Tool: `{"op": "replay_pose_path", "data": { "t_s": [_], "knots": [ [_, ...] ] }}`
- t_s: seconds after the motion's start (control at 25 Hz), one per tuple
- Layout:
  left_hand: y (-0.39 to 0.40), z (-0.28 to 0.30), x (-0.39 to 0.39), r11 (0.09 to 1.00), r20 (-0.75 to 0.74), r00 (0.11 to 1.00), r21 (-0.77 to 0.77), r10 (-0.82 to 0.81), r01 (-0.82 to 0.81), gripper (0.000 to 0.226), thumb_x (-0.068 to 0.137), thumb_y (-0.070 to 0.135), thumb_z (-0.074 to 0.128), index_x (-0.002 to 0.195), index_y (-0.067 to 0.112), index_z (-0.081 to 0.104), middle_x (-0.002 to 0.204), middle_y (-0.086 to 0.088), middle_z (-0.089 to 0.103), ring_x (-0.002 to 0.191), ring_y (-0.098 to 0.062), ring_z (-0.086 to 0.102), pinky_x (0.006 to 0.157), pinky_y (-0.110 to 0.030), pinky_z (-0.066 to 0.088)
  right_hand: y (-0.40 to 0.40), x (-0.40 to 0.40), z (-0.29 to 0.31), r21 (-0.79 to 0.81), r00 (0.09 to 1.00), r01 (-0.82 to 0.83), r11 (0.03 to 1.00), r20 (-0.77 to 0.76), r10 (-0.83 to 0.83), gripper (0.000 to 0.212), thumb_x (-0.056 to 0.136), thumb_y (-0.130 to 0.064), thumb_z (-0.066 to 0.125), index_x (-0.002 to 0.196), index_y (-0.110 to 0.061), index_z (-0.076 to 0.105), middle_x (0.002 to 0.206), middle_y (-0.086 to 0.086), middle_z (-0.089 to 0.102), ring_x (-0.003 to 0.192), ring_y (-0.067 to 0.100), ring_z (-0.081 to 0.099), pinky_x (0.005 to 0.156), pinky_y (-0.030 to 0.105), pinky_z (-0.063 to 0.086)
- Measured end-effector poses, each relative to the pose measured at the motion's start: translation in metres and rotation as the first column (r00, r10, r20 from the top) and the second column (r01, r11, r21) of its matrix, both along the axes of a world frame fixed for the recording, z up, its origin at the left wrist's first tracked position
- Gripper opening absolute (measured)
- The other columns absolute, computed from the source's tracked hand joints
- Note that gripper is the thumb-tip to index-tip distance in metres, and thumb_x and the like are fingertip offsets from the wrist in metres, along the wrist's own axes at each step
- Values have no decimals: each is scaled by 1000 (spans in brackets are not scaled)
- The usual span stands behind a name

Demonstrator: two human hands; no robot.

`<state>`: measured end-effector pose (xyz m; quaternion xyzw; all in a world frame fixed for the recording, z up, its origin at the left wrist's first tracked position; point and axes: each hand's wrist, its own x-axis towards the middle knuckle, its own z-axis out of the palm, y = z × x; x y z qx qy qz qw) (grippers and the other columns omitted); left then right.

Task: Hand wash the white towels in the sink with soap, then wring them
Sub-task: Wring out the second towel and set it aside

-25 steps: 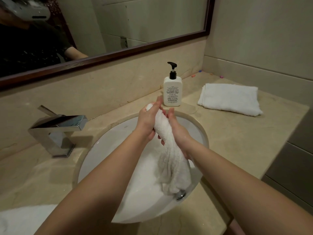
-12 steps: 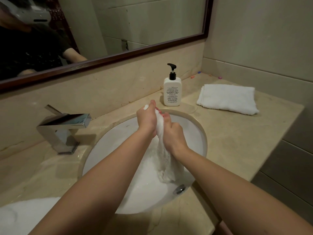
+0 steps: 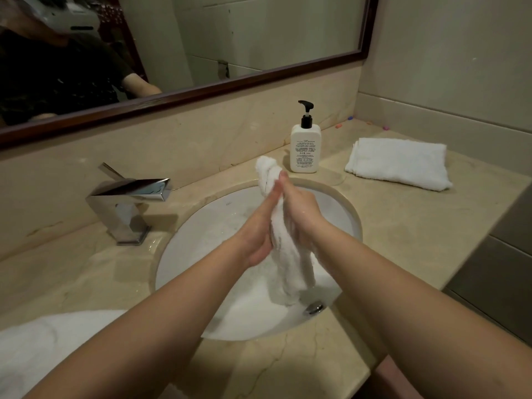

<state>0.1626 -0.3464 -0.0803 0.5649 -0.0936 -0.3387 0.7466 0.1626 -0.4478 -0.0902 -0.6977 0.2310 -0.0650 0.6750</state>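
A wet white towel (image 3: pixel 290 269), twisted into a rope, hangs over the round white sink (image 3: pixel 207 240). Its top end sticks up past my fingertips and its lower end dangles near the drain (image 3: pixel 313 308). My left hand (image 3: pixel 259 226) and my right hand (image 3: pixel 302 211) press the towel between their palms, fingers mostly straight and pointing away from me. A white soap bottle (image 3: pixel 305 151) with a black pump stands just behind the sink.
A folded white towel (image 3: pixel 398 162) lies on the beige counter at the right. Another white towel (image 3: pixel 43 349) lies at the lower left edge. A chrome faucet (image 3: pixel 129 205) stands left of the sink. A framed mirror (image 3: pixel 230 87) runs along the wall.
Both hands have gone from gripping the towel to pressing it flat between the palms. The towel's top end now shows above my fingers.
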Motion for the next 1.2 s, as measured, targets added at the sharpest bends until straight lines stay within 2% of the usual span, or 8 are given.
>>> {"op": "replay_pose_path", "data": {
  "t_s": [0.2,0.36,0.44,0.6,0.76,0.96,1.12,1.2],
  "knots": [
    [14,-10,15,997,30,999,66,-28,26,53,83,49,72,118,10,67,97,-15,74,84,-26,73,79,-38,60,-17,12,6,-189,993,-101,977,37,110,54,87,-73,54,78,-21,66,85,0,68,77,18,65,74,32,51],
    [16,-21,32,971,-222,973,-212,66,-114,45,83,41,71,107,3,68,81,-10,65,72,-25,65,75,-37,56,-7,20,-9,220,966,-256,941,20,258,62,95,-73,35,70,-19,52,60,-3,47,50,9,47,50,18,41],
    [19,-25,40,943,-350,933,-276,81,-186,48,86,51,66,94,4,66,81,-10,65,74,-27,67,77,-38,55,0,22,-20,317,928,-355,879,5,373,62,92,-77,31,67,-23,50,59,-5,42,53,10,45,53,21,38],
    [28,-25,56,889,-412,894,-325,174,-323,55,92,47,44,97,-1,70,96,-17,71,81,-30,70,74,-38,58,4,16,-23,369,876,-470,802,82,476,65,81,-78,41,108,-27,70,90,6,72,82,22,71,73,37,59],
    [36,-25,70,925,-222,929,-178,296,-337,46,101,35,56,129,-1,63,123,-16,69,108,-28,69,94,-41,56,8,16,-30,289,855,-506,813,43,517,72,76,-74,59,124,-21,69,114,10,73,105,25,70,101,42,51],
    [36,-39,82,908,16,908,15,419,-419,43,87,26,78,122,4,65,113,-11,75,98,-19,75,79,-28,60,0,14,-27,151,863,-503,851,44,503,69,74,-63,70,116,-8,66,76,3,69,73,17,68,67,32,54],
    [31,-50,82,844,125,865,191,486,-502,40,85,33,79,112,6,69,104,-8,77,95,-21,74,81,-31,59,13,11,-35,82,892,-451,889,-4,453,37,84,-40,74,106,-11,71,74,2,70,70,18,68,69,32,51],
    [35,-48,85,909,148,908,84,393,-408,27,97,31,60,108,7,68,104,-8,74,102,-24,71,91,-35,55,12,12,-36,123,920,-390,913,18,390,37,80,-36,73,104,-7,71,77,7,69,69,21,66,71,35,50]
  ]
}}
